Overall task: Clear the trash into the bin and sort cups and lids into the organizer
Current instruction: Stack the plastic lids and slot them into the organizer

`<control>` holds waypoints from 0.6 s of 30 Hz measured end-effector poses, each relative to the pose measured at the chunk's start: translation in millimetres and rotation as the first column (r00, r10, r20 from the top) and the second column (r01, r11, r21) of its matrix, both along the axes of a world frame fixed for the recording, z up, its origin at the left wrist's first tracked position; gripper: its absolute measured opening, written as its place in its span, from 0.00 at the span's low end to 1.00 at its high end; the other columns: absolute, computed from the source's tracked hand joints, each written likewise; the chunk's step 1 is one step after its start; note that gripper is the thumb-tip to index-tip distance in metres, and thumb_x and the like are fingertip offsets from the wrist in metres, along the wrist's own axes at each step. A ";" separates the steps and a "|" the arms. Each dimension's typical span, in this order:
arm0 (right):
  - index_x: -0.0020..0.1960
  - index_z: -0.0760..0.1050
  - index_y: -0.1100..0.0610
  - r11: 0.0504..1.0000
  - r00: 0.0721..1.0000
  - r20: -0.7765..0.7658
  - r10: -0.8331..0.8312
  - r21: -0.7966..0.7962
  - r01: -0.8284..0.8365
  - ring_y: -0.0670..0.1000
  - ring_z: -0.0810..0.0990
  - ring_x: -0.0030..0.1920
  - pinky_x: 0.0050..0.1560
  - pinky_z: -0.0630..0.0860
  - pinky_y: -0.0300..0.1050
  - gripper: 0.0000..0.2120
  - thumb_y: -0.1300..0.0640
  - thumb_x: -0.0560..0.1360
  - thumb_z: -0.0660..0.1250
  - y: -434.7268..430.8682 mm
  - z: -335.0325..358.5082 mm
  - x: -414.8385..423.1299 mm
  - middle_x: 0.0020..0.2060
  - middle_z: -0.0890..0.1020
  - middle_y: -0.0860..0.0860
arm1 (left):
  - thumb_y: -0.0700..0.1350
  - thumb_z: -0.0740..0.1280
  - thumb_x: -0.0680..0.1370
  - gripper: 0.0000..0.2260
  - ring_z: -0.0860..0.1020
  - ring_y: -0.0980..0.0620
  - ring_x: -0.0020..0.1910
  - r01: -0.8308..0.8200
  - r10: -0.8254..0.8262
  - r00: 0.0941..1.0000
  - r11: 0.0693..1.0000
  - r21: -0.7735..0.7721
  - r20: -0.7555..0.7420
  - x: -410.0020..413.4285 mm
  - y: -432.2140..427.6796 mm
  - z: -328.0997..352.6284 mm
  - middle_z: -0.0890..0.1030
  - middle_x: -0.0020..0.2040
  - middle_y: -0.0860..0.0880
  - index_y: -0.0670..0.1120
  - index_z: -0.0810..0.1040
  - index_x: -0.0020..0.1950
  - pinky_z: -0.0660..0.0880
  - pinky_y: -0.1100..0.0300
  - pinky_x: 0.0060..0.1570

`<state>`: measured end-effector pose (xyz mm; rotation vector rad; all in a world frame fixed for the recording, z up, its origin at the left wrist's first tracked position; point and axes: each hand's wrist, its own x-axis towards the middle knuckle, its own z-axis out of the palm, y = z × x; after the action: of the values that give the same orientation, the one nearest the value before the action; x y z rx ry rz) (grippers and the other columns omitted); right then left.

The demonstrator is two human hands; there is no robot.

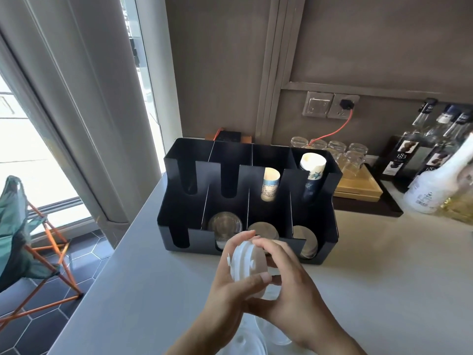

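Observation:
A black organizer (179,175) stands on the counter ahead of me. Its upper slots hold a light printed paper cup (269,185) and a dark blue printed paper cup stack (312,172). Clear lids (225,225) and other lids (305,239) sit in its lower front compartments. Just in front of the organizer, my left hand (227,290) and my right hand (289,283) together grip a small stack of white lids (243,262). More clear plastic lids or cups (245,339) lie on the counter beneath my wrists, partly hidden.
The grey counter (128,290) ends at its left edge above a tiled floor with a folding chair (25,239). Behind the organizer are upturned glasses (350,160) on a gold tray, syrup bottles (432,139), a white bottle (435,180) and a wall socket with a red cable (332,133).

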<state>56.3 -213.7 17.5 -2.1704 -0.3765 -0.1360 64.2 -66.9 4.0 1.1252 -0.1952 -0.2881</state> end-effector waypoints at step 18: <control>0.75 0.54 0.38 0.972 0.995 0.004 0.103 -0.210 -0.100 0.30 0.64 0.67 0.60 0.62 0.21 0.44 0.41 0.66 0.73 2.6 3.9 15.4 0.71 0.58 0.32 | 0.33 0.69 0.58 0.39 0.83 0.43 0.52 0.023 -0.024 0.998 0.999 -0.023 -0.060 16.2 7.1 -1.7 0.84 0.58 0.42 0.55 0.76 0.68 0.81 0.52 0.45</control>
<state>71.7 -211.1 21.3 -2.3532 -0.5305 -0.0570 80.4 -59.8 2.3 1.0915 -0.1577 -0.3400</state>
